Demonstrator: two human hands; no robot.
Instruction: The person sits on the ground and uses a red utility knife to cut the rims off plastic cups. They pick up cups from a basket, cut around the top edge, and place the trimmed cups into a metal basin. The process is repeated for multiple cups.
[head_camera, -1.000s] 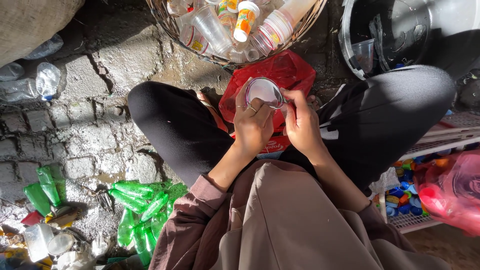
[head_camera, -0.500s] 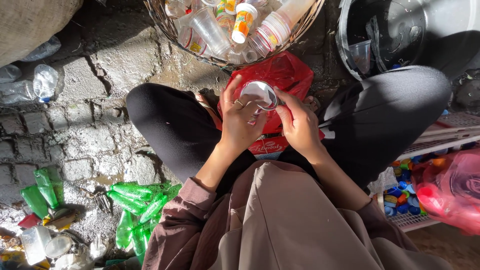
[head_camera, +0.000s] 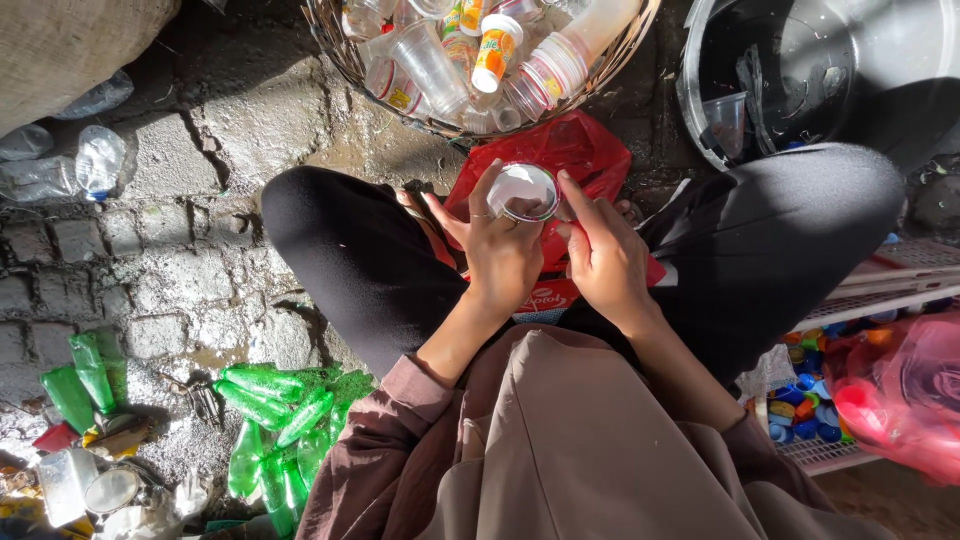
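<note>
Hands (head_camera: 500, 250) (head_camera: 605, 255), 2, on 1 cup (head_camera: 524, 191)

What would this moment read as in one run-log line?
left hand: holds clear plastic cup | right hand: fingers on cup's rim | below: red bag | ahead: wicker basket of bottles

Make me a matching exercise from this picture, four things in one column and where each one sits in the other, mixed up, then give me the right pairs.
Things:
1. clear cup
2. green bottles
3. wicker basket
4. bottle caps

Places:
A. in a white crate at lower right
B. at the top, full of cups and bottles
C. between the left hand and right hand, over a red bag
D. on the stone ground at lower left

Pairs: 1-C, 2-D, 3-B, 4-A
</note>
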